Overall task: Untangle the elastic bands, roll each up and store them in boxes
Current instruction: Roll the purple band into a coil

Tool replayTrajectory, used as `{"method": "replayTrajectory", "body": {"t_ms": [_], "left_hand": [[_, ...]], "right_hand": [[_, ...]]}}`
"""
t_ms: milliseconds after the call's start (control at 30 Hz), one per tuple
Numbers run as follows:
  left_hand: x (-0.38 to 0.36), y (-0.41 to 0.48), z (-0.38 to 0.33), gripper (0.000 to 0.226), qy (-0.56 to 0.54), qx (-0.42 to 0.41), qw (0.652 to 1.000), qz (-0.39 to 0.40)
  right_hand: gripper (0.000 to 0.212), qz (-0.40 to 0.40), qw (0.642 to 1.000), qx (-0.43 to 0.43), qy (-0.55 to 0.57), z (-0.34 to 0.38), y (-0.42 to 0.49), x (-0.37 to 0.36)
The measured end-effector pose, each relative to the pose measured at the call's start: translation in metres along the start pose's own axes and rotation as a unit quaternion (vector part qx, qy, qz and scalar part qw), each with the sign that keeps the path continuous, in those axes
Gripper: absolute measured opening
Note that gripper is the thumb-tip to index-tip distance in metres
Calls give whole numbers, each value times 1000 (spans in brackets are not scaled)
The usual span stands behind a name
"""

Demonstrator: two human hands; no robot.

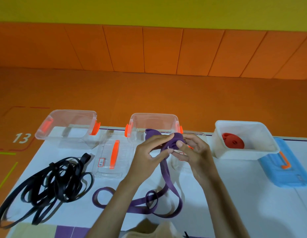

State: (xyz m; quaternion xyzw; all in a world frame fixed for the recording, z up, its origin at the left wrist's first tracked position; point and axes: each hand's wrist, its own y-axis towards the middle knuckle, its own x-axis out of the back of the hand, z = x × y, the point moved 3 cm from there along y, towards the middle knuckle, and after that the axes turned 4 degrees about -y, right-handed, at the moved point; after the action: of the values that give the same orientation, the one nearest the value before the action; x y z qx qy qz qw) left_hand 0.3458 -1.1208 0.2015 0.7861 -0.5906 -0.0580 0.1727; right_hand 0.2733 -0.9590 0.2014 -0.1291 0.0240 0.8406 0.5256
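The left hand (149, 152) and right hand (193, 152) both pinch the part-rolled purple band (166, 174) just in front of the middle clear box (152, 115). Its loose tail trails away from the box, towards the person, onto the worktop (235, 186).

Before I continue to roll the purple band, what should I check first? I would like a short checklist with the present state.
1. Grip: left hand and right hand hold the purple band roll: ok.
2. Loose tail free of loops: not ok, it crosses itself on the table.
3. Purple clear of black band: ok, apart.
4. Lid off the middle clear box: ok.
5. Stored: red band inside white box: ok.
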Motion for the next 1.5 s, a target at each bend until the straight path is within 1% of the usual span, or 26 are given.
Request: {"method": "replayTrajectory", "body": {"t_ms": [100,200,300,333,400,433,500,533,600,667,767,900,1033,1133,1200,1300,1333,1400,1467,1500], "left_hand": [[3,6,-5,40,-70,32,997,-30],[4,8,-10,35,-97,26,994,-38],[3,2,-7,31,-56,1,998,-19],[4,1,-6,30,-29,-8,999,-10],[8,0,-4,28,20,-18,999,17],[10,0,-3,28,32,-20,999,30],[11,-1,-5,29,31,-20,999,39],[10,-3,-6,30,20,-19,999,33],[7,-6,-9,34,-29,-9,1000,5],[6,-7,-14,38,-89,5,996,-16],[9,-3,-21,38,-121,9,992,-23],[13,-2,-19,36,-107,11,994,-20],[14,-6,-12,30,-106,10,993,-51],[17,-4,-10,22,-81,-4,995,-63],[20,-2,-9,22,-33,-12,998,-58],[21,-2,-11,27,15,-19,999,-29],[20,-2,-12,30,18,-18,1000,-15],[19,-2,-13,34,5,-8,1000,6],[20,2,-16,36,-6,-4,1000,5],[20,4,-18,36,-15,-7,1000,-2]], "right_hand": [[37,15,999,-5,44,-1,-4,-4],[36,23,1000,-7,4,0,-9,-4],[25,1,998,30,-60,2,-15,1],[26,3,996,38,-75,1,-16,3],[33,15,995,38,-91,1,-19,5],[32,21,994,37,-96,1,-20,6],[21,26,994,44,-92,2,-22,8],[17,24,995,49,-85,3,-23,9],[16,17,996,58,-64,5,-23,7],[15,13,998,60,-18,5,-23,4],[23,19,998,59,11,2,-24,-2],[26,8,996,76,-51,3,-24,-2],[26,22,989,72,-126,3,-21,-2],[36,32,986,59,-154,2,-20,-6],[41,37,990,48,-130,3,-20,-12],[29,25,996,46,-68,6,-19,-14],[28,19,997,52,-54,6,-18,-13],[34,13,997,64,-30,4,-18,-13],[38,16,997,68,-16,3,-18,-15],[37,17,997,76,-27,3,-17,-16]]}}
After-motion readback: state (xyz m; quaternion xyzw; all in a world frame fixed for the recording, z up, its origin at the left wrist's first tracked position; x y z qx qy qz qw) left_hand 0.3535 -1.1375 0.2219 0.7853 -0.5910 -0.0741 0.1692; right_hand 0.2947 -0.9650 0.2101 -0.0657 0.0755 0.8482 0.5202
